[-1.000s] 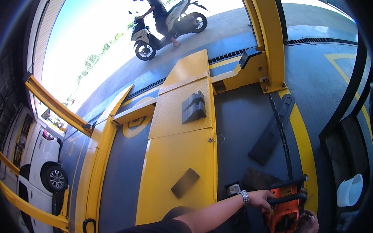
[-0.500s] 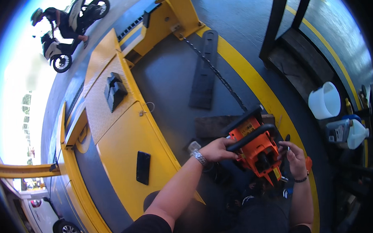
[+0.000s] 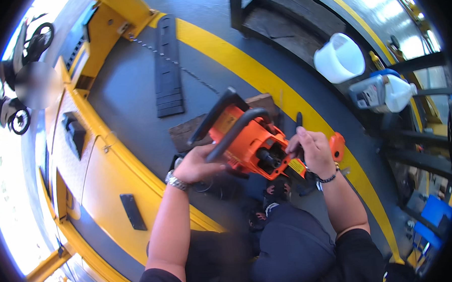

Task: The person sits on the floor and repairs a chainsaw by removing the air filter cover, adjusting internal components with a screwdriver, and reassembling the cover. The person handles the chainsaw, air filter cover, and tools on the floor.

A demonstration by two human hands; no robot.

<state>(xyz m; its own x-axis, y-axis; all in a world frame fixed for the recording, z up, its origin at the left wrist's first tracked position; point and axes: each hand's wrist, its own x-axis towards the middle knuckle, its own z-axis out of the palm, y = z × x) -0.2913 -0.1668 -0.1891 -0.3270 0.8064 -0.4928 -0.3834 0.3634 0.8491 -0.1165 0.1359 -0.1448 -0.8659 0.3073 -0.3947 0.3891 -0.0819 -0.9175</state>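
An orange and black chainsaw body [image 3: 251,140] is held up over the grey floor, in front of my knees. My left hand [image 3: 197,165] grips its curved black front handle from the left side. My right hand [image 3: 312,150] rests on the saw's right end, fingers curled around a black part by the orange rear grip. A wooden block [image 3: 185,135] lies on the floor just beyond and under the saw.
A black ridged mat [image 3: 168,68] and a thin chain [image 3: 182,70] lie on the floor ahead. A yellow floor stripe [image 3: 243,64] runs diagonally. A yellow vehicle lift ramp [image 3: 101,171] sits left. A white bucket [image 3: 339,58] and a white jug [image 3: 382,91] stand at right.
My view has swung right and downward. The chainsaw has come up from the floor toward me, and both hands now hold it closer to my body.
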